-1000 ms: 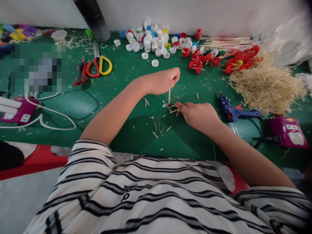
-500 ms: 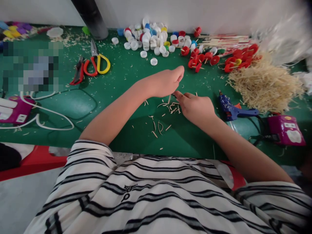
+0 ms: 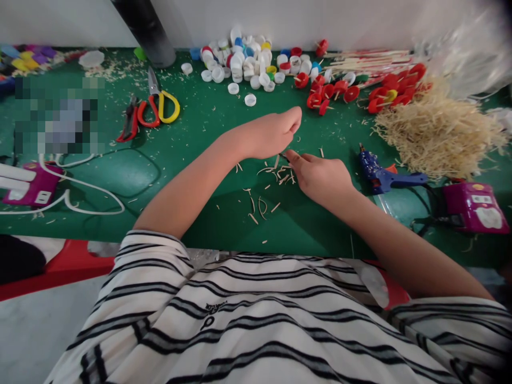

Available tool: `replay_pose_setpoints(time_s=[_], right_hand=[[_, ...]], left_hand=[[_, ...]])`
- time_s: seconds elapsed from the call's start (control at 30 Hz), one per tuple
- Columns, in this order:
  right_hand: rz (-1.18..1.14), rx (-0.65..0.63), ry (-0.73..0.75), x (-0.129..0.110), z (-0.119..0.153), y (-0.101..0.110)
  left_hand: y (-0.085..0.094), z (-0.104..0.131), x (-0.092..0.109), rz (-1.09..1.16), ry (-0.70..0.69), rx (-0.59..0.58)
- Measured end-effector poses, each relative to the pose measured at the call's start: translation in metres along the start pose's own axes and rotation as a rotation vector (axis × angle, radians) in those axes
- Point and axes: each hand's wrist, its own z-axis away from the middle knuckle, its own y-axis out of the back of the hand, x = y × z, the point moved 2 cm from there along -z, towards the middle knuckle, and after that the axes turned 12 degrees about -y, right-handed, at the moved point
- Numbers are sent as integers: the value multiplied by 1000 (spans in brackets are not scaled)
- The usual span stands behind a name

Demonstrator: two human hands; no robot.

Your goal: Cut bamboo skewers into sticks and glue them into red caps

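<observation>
My left hand (image 3: 276,132) is closed above the green table, its fingers curled away from view, and what it grips is hidden. Just below and to the right, my right hand (image 3: 318,173) is closed on a small dark tool (image 3: 284,157), probably a blade, whose tip shows at the fingertips close to my left hand. Thin pale wood shavings (image 3: 285,175) lie on the table under both hands, with a few more curled pieces (image 3: 262,207) nearer to me.
Bottle caps (image 3: 244,61) and red caps with sticks (image 3: 320,96) lie at the back. Scissors (image 3: 160,106) and pliers (image 3: 130,122) are at left. A blue glue gun (image 3: 384,176), a shavings heap (image 3: 440,133) and a purple box (image 3: 476,208) are at right.
The view has shifted slightly. The dark tool shows a little more between my hands; both hands otherwise hold nearly the same pose.
</observation>
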Motion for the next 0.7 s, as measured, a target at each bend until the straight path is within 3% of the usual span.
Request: replay_pose_setpoints(time_s=[0.17, 0.47, 0.7], right_hand=[[14, -1, 8, 1, 1, -3], [32, -51, 46, 0, 3, 0], [14, -40, 26, -1, 0, -2]], left_hand=[[0, -2, -7, 39, -5, 16], [-2, -8, -37, 102, -25, 47], [-1, -3, -30, 52, -46, 48]])
